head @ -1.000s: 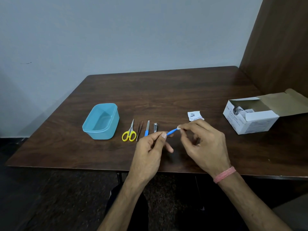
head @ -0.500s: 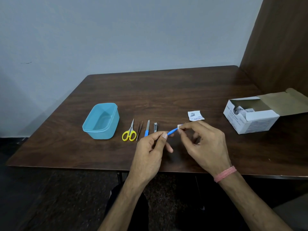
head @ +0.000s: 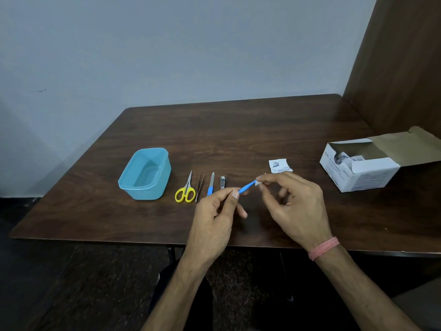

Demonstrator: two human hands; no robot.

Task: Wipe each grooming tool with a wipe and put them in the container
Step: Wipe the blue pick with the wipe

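My left hand [head: 216, 217] pinches the near end of a thin blue-handled tool [head: 247, 187] above the table. My right hand [head: 293, 207] pinches a small white wipe [head: 258, 183] around the tool's far end. On the table to the left lie yellow-handled scissors [head: 185, 191], tweezers [head: 200, 186], a blue-handled nail file [head: 210, 185] and a nail clipper [head: 223, 182] in a row. A light blue plastic container [head: 145, 174] stands open at the row's left end, nothing visible inside it.
A torn white wipe wrapper [head: 279, 165] lies beyond my right hand. An open white cardboard box [head: 358, 167] of wipes sits at the table's right side. A brown wooden panel [head: 401, 68] rises at the right; the table's front edge is near my wrists.
My right hand's fingers with the wipe have shifted slightly along the tool's far end. The left hand and the things on the table have stayed put.
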